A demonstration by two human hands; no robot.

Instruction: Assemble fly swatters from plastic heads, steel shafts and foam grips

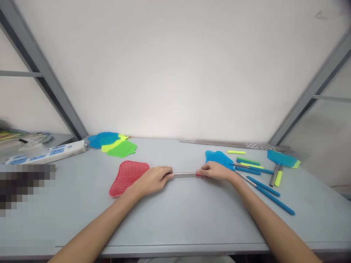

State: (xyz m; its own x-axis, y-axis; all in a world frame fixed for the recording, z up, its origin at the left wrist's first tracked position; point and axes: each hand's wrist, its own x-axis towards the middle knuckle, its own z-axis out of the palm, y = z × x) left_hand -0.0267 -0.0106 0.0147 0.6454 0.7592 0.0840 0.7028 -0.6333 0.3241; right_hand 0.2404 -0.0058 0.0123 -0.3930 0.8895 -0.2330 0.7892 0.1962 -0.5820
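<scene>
A red fly swatter (pixel 128 177) with a meshed head lies across the middle of the table, its head to the left. My left hand (pixel 156 179) is closed around its metal rod (pixel 184 175), close to the head. At the rod's right end, my right hand (pixel 214 171) pinches a small red end piece (pixel 197 174); most of that piece is hidden by the fingers. Just behind my right hand lies a blue fly swatter (pixel 219 157) with a metal rod and a blue handle (pixel 275 199).
Loose blue and yellow handle sleeves (pixel 263 186) lie at the right, near another blue swatter head (pixel 282 159). Thin metal rods (pixel 233 144) run along the wall. Blue, yellow and green swatter heads (pixel 122 149) overlap at the back left, beside a white power strip (pixel 59 151).
</scene>
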